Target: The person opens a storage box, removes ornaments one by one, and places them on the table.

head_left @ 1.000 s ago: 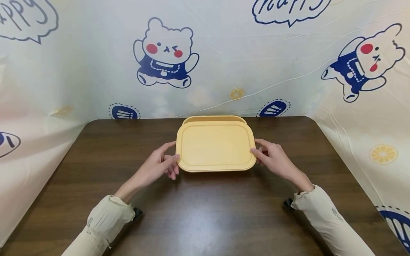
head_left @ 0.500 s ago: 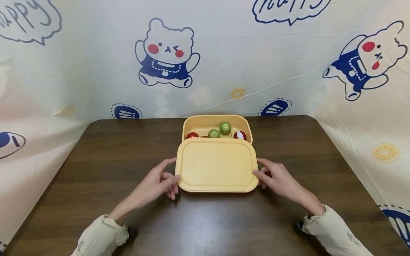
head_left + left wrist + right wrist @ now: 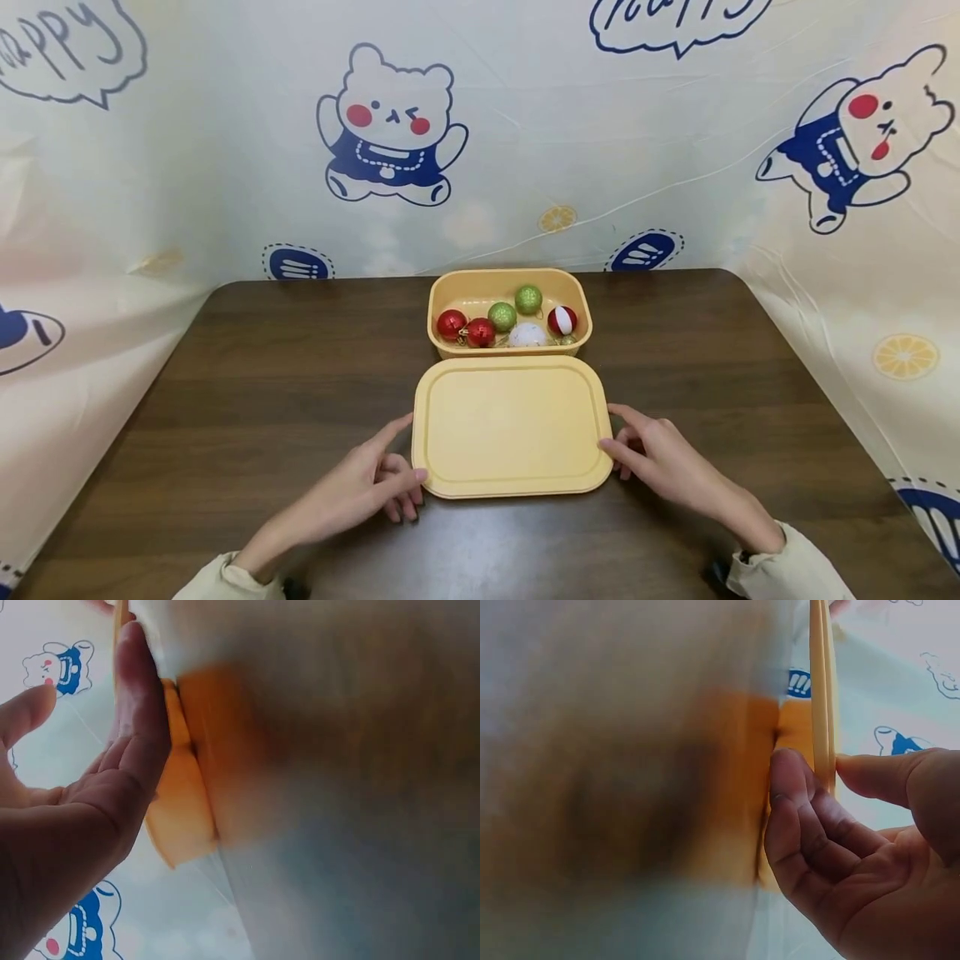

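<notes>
A flat pale yellow lid with rounded corners is held level by its two short sides, in front of a matching yellow box. My left hand pinches the lid's left edge, thumb on top and fingers beneath. At the right edge, my right hand grips likewise; the right wrist view shows the lid's rim between thumb and fingers. Inside the uncovered box lie ball ornaments: red balls, green balls, a white ball and a red-and-white ball.
The box stands near the back edge of a dark brown wooden table. Behind and beside the table hangs a pale curtain printed with cartoon bears. Both wrist views are partly blurred by the tabletop close to the camera.
Both hands have drawn the lid off the box toward the body. The box, almost covered a second ago, now shows its ornaments; it has stayed in place.
</notes>
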Action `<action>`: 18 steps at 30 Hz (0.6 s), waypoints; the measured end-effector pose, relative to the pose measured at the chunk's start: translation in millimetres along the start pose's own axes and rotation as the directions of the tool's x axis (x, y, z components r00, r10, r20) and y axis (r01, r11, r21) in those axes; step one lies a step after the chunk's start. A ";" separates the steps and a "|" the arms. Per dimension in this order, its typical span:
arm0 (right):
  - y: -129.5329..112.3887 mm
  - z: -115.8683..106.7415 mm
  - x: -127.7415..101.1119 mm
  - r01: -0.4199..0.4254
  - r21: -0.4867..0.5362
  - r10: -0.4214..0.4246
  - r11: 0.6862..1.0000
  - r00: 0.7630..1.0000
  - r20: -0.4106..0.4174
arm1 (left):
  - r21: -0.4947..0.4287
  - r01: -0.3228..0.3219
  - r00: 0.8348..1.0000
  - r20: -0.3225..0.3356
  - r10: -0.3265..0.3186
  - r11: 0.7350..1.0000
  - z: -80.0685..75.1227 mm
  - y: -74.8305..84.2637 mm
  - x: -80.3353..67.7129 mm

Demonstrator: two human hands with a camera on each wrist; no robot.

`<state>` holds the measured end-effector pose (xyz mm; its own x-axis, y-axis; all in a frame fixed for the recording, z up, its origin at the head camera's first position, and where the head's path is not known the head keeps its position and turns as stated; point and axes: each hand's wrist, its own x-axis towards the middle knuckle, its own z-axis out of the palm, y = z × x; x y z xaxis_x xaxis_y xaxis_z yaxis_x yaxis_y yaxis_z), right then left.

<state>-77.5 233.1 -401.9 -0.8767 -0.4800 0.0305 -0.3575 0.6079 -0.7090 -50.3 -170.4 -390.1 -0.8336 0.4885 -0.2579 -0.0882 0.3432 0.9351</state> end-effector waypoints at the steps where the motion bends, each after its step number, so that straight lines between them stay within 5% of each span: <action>1: 0.7 0.6 -0.8 0.001 0.005 -0.002 1.000 1.000 0.004 | 0.002 -0.001 1.000 0.011 0.001 1.000 0.5 -0.7 -0.9; 8: 8.4 0.1 6.8 -0.019 0.019 0.018 1.000 0.999 0.047 | 0.029 0.007 0.997 0.076 -0.009 1.000 -3.5 -3.8 9.1; 18: 11.3 -7.7 25.9 -0.075 -0.041 0.080 0.996 0.988 0.133 | -0.003 0.115 0.986 0.124 -0.113 0.993 -11.4 -0.6 29.4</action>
<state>-106.8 232.4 -403.8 -0.8519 -0.5098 -0.1202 -0.3034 0.6674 -0.6801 -80.9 -165.5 -395.5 -0.7443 0.5418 -0.3904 -0.1851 0.3942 0.9002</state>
